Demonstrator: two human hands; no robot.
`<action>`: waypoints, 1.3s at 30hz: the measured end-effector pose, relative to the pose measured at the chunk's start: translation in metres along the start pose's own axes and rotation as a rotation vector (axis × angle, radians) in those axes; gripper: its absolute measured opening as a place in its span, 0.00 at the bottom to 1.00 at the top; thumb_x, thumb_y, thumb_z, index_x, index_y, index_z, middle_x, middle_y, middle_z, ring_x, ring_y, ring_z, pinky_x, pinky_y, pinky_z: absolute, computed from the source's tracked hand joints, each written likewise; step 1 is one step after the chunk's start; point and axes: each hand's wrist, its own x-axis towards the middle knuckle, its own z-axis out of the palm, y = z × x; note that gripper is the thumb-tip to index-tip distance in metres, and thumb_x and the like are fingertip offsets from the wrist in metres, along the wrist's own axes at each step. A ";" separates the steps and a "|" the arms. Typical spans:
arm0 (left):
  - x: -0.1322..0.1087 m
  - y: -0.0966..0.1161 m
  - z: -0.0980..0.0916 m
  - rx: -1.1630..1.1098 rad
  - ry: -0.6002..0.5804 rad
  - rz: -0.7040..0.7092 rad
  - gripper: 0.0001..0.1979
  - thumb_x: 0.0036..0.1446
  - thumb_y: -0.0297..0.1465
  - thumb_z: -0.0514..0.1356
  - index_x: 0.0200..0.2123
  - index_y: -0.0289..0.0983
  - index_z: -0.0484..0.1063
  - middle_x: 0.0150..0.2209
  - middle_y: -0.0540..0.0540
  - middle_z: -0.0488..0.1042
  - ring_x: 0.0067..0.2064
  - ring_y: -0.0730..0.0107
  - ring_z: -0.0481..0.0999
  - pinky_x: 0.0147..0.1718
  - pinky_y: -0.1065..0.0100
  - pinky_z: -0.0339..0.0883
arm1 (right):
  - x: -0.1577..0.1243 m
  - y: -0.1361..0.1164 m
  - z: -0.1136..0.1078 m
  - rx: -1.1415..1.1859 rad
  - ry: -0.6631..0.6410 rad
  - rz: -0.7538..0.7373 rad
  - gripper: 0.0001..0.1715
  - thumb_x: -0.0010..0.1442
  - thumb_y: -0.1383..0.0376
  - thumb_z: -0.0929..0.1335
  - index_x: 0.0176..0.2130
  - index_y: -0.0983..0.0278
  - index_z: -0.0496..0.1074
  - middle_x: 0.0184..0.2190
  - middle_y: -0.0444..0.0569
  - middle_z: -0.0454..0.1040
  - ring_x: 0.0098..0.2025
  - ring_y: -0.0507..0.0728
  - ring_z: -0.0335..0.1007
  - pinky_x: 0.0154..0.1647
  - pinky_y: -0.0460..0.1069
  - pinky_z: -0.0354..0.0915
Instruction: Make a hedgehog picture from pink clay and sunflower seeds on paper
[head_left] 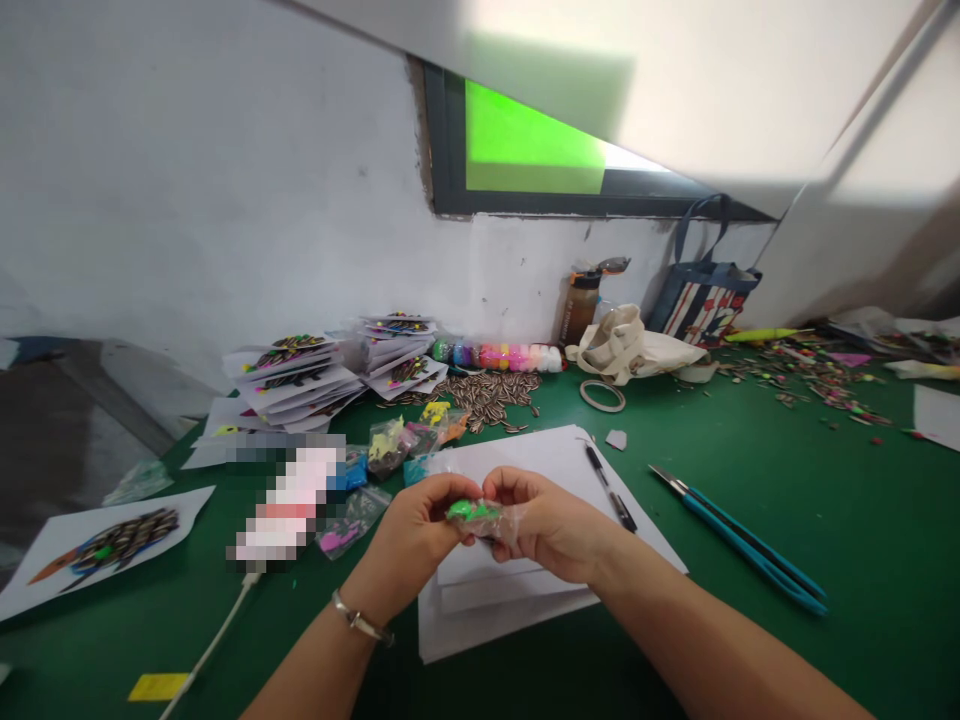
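Note:
Between both hands is a small clear plastic bag of green clay [471,511], held above a stack of white paper [525,455]. My left hand [424,525] pinches the bag's left side with thumb and fingers. On the other side, my right hand [551,525] grips the crinkled plastic, its fingers curled. A black pen [611,488] lies on the paper, right of my right hand. To the left of my left hand rest more bags of clay, among them a pink one [352,522], a blue one [351,470] and a pale yellow one [390,445].
Blue-handled tweezers [742,535] lie at the right. Behind are a heap of sunflower seeds [495,395], a tape roll [602,396], a bottle [581,305], a cloth bag [637,350] and stacked seed pictures [300,375]. A white cable [214,640] crosses the front left.

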 end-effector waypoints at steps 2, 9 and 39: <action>0.001 -0.001 0.000 0.024 0.007 0.005 0.11 0.43 0.22 0.61 0.34 0.36 0.75 0.30 0.49 0.75 0.28 0.72 0.72 0.29 0.71 0.68 | 0.001 0.001 0.001 -0.001 0.023 -0.006 0.19 0.40 0.74 0.70 0.34 0.63 0.64 0.29 0.46 0.73 0.32 0.55 0.72 0.27 0.45 0.60; 0.002 0.000 0.001 0.024 0.064 -0.036 0.09 0.45 0.24 0.60 0.33 0.35 0.74 0.26 0.51 0.74 0.26 0.72 0.72 0.28 0.70 0.67 | 0.005 0.003 -0.002 -0.160 0.164 -0.080 0.12 0.43 0.73 0.67 0.32 0.65 0.66 0.21 0.44 0.71 0.21 0.50 0.66 0.23 0.46 0.62; 0.008 -0.013 -0.007 -0.244 0.204 -0.177 0.14 0.44 0.34 0.68 0.35 0.35 0.72 0.26 0.51 0.74 0.28 0.74 0.73 0.27 0.74 0.68 | -0.004 -0.025 -0.032 -0.243 0.160 -0.026 0.11 0.51 0.67 0.70 0.37 0.66 0.70 0.26 0.48 0.76 0.21 0.50 0.71 0.19 0.43 0.66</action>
